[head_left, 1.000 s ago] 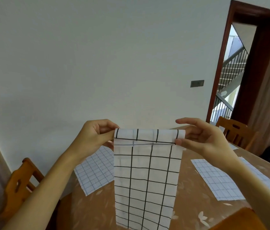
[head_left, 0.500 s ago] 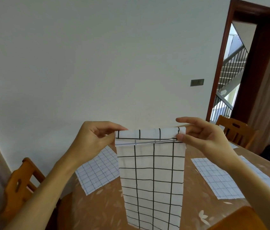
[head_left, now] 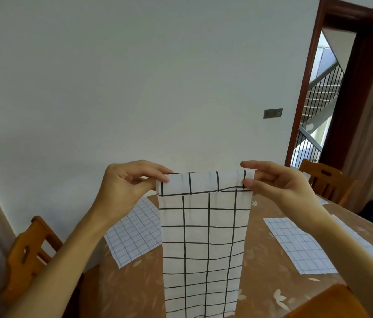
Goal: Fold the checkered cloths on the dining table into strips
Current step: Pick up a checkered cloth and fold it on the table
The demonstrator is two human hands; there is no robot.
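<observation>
A white cloth with a wide black check hangs as a long folded strip in the air above the dining table. Its top end is turned over in a narrow flap. My left hand pinches the top left corner and my right hand pinches the top right corner. The strip's lower end runs out of view at the bottom. Two cloths with a fine blue check lie flat on the table, one at the left behind the strip, one at the right.
The table has a brown cover with pale leaf prints. Wooden chairs stand at the left, at the far right and at the near right corner. A white wall is behind; an open doorway shows stairs.
Both hands have risen slightly and shifted right with the cloth. The turned-over flap at the top has grown wider.
</observation>
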